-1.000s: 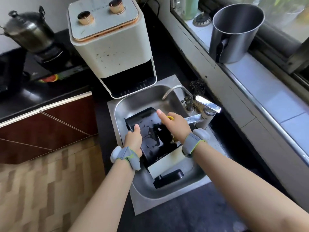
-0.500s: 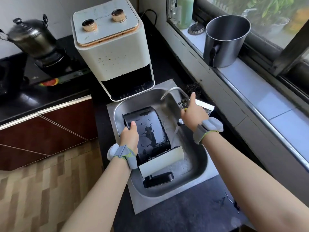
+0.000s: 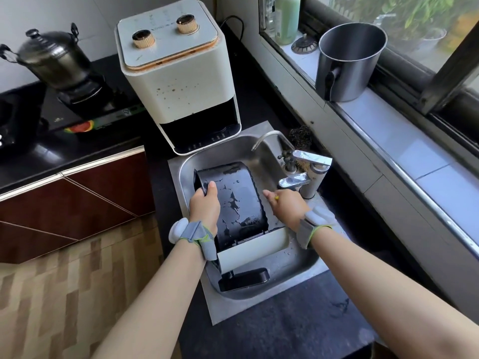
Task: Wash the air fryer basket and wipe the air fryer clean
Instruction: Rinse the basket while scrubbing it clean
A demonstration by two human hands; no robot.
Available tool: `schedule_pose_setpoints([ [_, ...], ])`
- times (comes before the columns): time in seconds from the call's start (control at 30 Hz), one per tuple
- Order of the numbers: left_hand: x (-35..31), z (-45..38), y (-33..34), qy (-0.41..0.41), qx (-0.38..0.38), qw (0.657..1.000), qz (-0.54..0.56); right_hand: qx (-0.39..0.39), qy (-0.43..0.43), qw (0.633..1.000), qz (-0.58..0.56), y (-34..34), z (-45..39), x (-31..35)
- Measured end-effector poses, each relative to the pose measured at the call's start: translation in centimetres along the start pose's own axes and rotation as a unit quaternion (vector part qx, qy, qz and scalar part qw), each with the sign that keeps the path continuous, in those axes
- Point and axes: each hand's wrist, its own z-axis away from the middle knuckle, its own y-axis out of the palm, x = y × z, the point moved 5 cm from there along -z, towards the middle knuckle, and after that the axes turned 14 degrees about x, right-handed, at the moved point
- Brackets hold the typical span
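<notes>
The black air fryer basket (image 3: 238,200) lies upside down and wet in the steel sink (image 3: 298,265), its cream front panel and black handle (image 3: 243,279) toward me. My left hand (image 3: 204,206) grips the basket's left edge, thumb on top. My right hand (image 3: 286,207) hovers beside the basket's right side, under the tap, fingers curled round a small yellow thing, mostly hidden. The cream air fryer (image 3: 178,81), splattered with brown spots, stands behind the sink with its basket slot vacant.
A chrome tap (image 3: 308,167) with a lever stands at the sink's right; a thin spout (image 3: 267,137) and a steel scourer (image 3: 300,137) lie behind it. A steel pot (image 3: 347,63) and a green bottle (image 3: 286,19) sit on the windowsill. A pressure cooker (image 3: 51,58) stands on the stove, left.
My right hand went from the basket up to the tap lever, then came back down beside the basket's right side. My left hand kept its grip on the basket.
</notes>
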Motion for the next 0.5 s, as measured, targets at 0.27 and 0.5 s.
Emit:
schedule_pose_setpoints([
  [0.27, 0.5, 0.8, -0.3, -0.011, -0.005, 1.000, 0.021, 0.005, 0.021, 0.998, -0.063, 0.7, 0.7, 0.0],
  [0.5, 0.6, 1.2, -0.6, -0.024, -0.008, 0.999, 0.030, 0.014, 0.009, 0.993, -0.116, 1.0, 0.8, -0.4],
])
